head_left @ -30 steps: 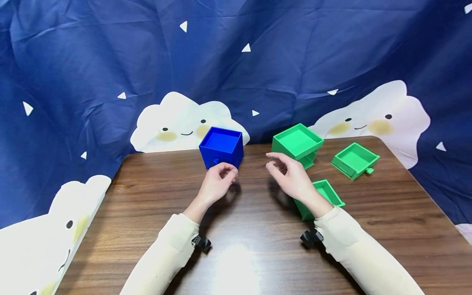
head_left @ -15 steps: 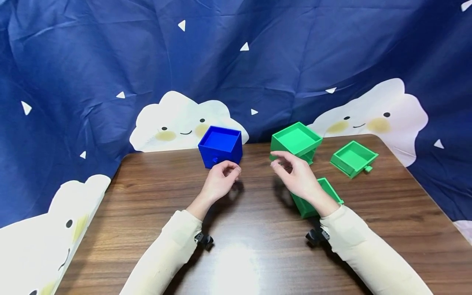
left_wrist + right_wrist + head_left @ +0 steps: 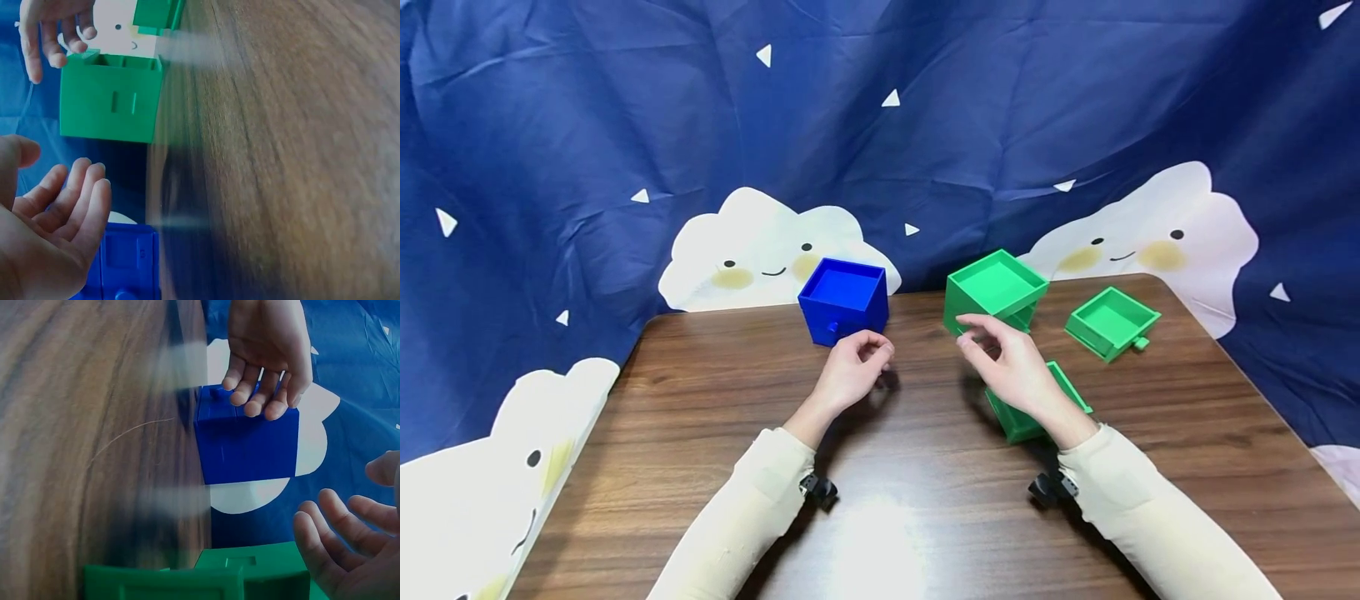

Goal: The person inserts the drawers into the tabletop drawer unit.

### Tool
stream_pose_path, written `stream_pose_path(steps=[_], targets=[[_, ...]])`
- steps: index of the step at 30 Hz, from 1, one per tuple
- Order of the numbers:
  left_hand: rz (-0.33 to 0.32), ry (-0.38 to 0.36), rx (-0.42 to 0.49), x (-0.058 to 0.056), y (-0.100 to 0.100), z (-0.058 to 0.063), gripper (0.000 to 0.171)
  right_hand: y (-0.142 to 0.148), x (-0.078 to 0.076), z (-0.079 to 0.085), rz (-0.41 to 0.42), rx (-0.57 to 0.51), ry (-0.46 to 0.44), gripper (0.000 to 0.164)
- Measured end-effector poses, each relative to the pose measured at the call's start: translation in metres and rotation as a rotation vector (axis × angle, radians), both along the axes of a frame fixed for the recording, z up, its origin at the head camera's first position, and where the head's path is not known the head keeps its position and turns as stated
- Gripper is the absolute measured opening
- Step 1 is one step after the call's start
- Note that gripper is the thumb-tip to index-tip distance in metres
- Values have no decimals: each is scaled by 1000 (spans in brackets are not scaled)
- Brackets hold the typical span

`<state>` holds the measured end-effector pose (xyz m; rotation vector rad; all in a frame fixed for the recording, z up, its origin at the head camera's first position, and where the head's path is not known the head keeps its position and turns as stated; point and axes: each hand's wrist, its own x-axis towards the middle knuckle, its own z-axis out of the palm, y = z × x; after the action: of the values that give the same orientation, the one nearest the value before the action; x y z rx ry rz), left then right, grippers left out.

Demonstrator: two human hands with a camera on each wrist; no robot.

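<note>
In the head view my left hand (image 3: 852,372) hovers just in front of the blue box (image 3: 844,296), which has a small knob on its front. Its fingers are loosely curled and hold nothing. My right hand (image 3: 1009,365) hangs with relaxed fingers before the green drawer cabinet (image 3: 997,285), thumb and fingertips apart. Partly hidden under that hand and wrist, a green drawer (image 3: 1018,423) lies on the table. Another green drawer (image 3: 1114,321), with a knob, sits right of the cabinet. The left wrist view shows empty slots in the cabinet (image 3: 109,103).
The wooden table (image 3: 700,433) runs back to a dark blue curtain (image 3: 820,100) with white clouds and triangles. The blue box and green cabinet stand near the table's back edge, with a gap between them. A small black camera sits at each wrist.
Both hands have drifted slightly to the right, the right one farther, over the near green drawer. The whole head view has shifted a little. The boxes and drawers stay where they were.
</note>
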<state>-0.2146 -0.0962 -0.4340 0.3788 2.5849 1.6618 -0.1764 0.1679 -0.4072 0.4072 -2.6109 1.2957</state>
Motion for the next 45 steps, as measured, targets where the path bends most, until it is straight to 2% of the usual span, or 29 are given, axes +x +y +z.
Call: stream_pose_path(steps=[12,24,31,41,45], targets=[[-29,-24,22,-4,14,-7,21,17,13,-6,-39,26,29,35],[-32,-13,47,-5,23,-8,22,27,24,2,-42,27,61,35],[-32,-16,79,-10,28,-11,21,33,30,6,-51,49,90,33],[-43,1,69,-17,37,-6,24,41,37,4,-71,29,96,32],[-33,32,49,-19,43,-4,23,44,41,2,-82,30,101,32]])
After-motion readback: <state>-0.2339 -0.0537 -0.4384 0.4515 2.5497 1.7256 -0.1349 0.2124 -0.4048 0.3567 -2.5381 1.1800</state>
